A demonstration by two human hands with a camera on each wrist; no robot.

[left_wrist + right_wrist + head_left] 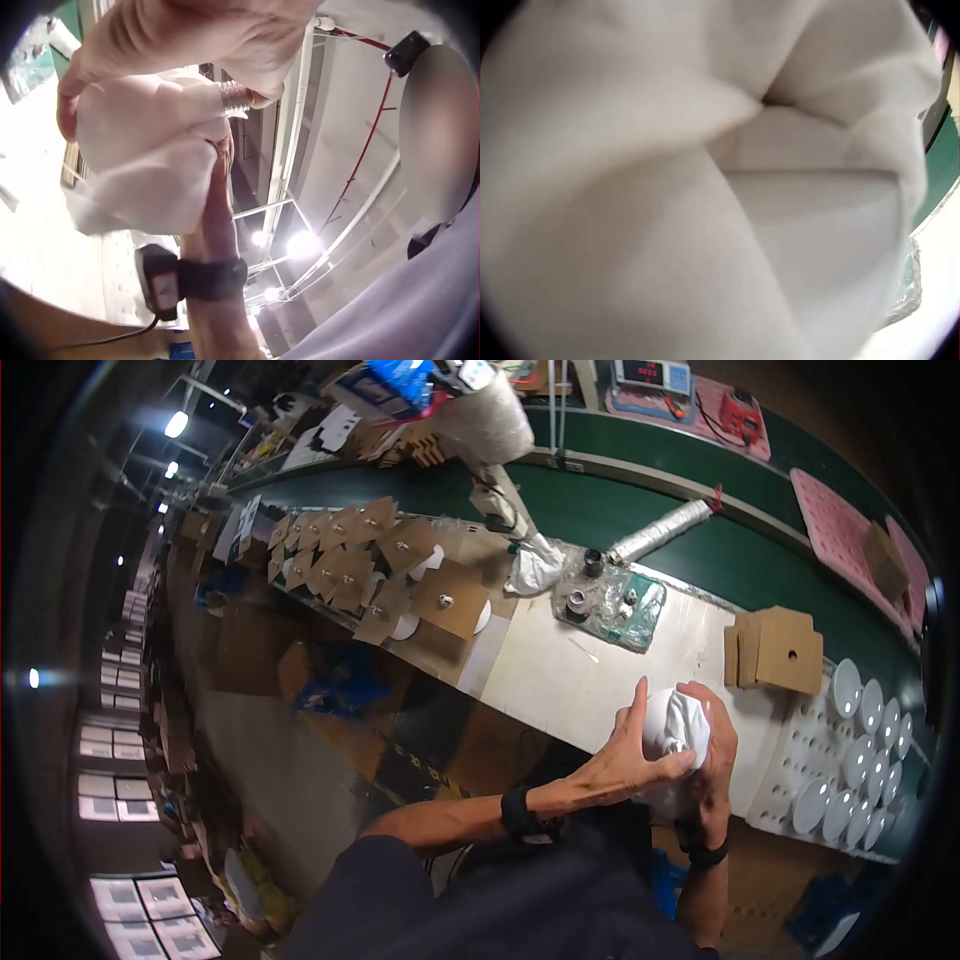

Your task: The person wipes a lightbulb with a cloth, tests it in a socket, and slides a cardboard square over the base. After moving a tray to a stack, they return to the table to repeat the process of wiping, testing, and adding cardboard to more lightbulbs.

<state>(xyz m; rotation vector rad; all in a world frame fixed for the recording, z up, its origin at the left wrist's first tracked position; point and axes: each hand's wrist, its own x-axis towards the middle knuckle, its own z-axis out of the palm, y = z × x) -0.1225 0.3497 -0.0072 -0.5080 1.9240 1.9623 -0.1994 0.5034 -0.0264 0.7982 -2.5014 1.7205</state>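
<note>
Both hands hold a white bulb wrapped in a thin white sheet (pixel 684 722) over the front edge of the bench. My left hand (pixel 628 758) grips it from the left, thumb at the metal screw base. Around its right side curls my right hand (pixel 718 745). The left wrist view shows the threaded base (pixel 234 98) sticking out of the sheet (pixel 142 184) beside the left hand (pixel 195 37). White folds (pixel 630 225) fill the right wrist view, where the right hand is not visible.
Brown cardboard pieces (pixel 790 650) are stacked behind the hands. White round bulbs (pixel 846 688) stand in a perforated tray (pixel 790 770) at right. Cardboard squares with bulb bases (pixel 445 600) lie at left. A plastic-covered fixture (pixel 600 600) sits mid-bench.
</note>
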